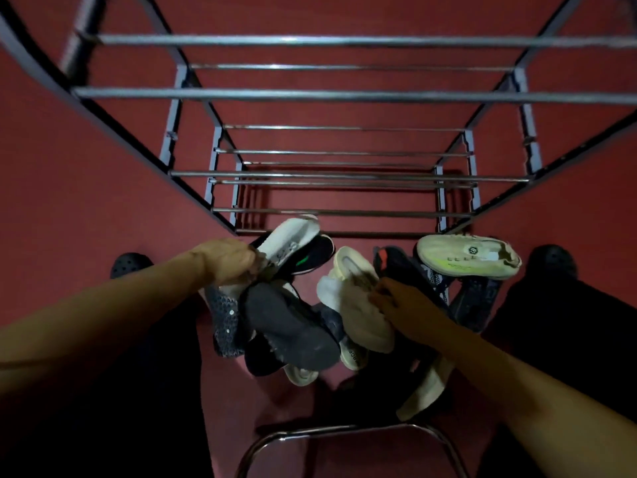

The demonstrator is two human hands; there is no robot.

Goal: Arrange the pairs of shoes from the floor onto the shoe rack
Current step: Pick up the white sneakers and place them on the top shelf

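**Both hands in the shoe pile, rack bare above**

We look down on a heap of shoes [303, 305] lying on the red floor [69, 201] at lower centre of the frame. Our left hand [229, 260] curls its fingers around a white-soled shoe [291, 241] at the heap's upper left. Our right hand [401, 310] rests on a cream shoe [362, 305] at centre; whether it grips, we cannot tell. A pale green-soled shoe [468, 257] lies at the right. The metal shoe rack [344, 94] fills the upper frame.
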